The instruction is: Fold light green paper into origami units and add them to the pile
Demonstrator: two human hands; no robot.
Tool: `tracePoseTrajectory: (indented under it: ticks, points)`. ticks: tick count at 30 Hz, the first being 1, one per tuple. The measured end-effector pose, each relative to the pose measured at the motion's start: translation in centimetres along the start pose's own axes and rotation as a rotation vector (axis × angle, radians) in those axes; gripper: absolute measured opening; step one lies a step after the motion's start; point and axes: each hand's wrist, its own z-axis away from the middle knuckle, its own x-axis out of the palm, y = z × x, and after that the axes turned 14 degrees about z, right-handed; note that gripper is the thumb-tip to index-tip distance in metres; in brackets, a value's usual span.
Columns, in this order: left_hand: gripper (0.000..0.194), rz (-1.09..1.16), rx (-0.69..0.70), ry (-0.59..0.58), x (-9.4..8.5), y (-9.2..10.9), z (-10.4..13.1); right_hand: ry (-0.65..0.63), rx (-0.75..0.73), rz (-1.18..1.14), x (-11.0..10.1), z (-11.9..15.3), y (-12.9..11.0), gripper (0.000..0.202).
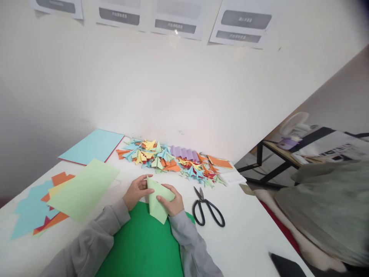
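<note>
A pale green sheet of paper (159, 206), partly folded, is held up between both hands over a green mat (144, 242). My left hand (138, 191) pinches its upper left edge, thumb in front and fingers behind. On the right side, my right hand (172, 201) grips the paper with the thumb pressed on its face. Black-handled scissors (202, 206) lie on the white table, right of my right hand, their blades slightly apart. Beyond the hands spreads a pile of small folded paper planes (155, 156) in several colours.
At left lies a loose pale green sheet (83, 188) over coloured paper pieces (34, 204). A light blue stack (93, 145) rests at the back left. Purple pleated paper (183, 152) and orange paper (220, 162) lie near the wall. A dark flat object (286, 265) sits at the front right edge.
</note>
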Motion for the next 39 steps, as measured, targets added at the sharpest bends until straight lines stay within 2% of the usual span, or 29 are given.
tracePoseTrajectory:
  ticks: [4, 9, 15, 19, 21, 25, 27, 33, 39]
  points:
    - [0.057, -0.062, 0.018, 0.042, -0.3, -0.1, -0.1, 0.027, 0.033, 0.024, 0.3, 0.0, 0.6, 0.033]
    - [0.062, 0.007, 0.030, 0.058, -0.5, -0.4, -0.2, 0.034, 0.084, 0.029, 0.4, -0.1, 1.6, 0.028]
    - [0.062, 0.033, 0.014, 0.115, -0.5, -0.4, -0.3, 0.049, 0.083, -0.010, 0.1, -0.1, 0.8, 0.036]
    - [0.063, 0.005, 0.016, 0.145, -0.3, -0.3, -0.3, 0.033, 0.007, -0.067, 0.0, -0.1, 0.6, 0.062]
    - [0.063, -0.020, 0.013, 0.149, -0.2, -0.3, -0.3, 0.024, 0.006, -0.072, 0.2, -0.1, 0.8, 0.067]
    - [0.063, -0.052, 0.011, 0.143, 0.1, -0.3, -0.1, 0.013, 0.055, -0.036, 0.6, 0.0, 1.4, 0.037]
    - [0.063, -0.054, 0.014, 0.136, 0.2, -0.2, 0.0, 0.024, 0.057, -0.019, 0.7, 0.0, 1.5, 0.029]
    - [0.061, -0.091, 0.022, 0.145, 0.2, -0.3, -0.1, 0.000, 0.048, 0.016, 0.5, 0.0, 1.2, 0.026]
    - [0.062, -0.070, 0.044, 0.137, 0.1, -0.7, -0.1, -0.011, 0.134, -0.005, 0.4, 0.0, 0.9, 0.023]
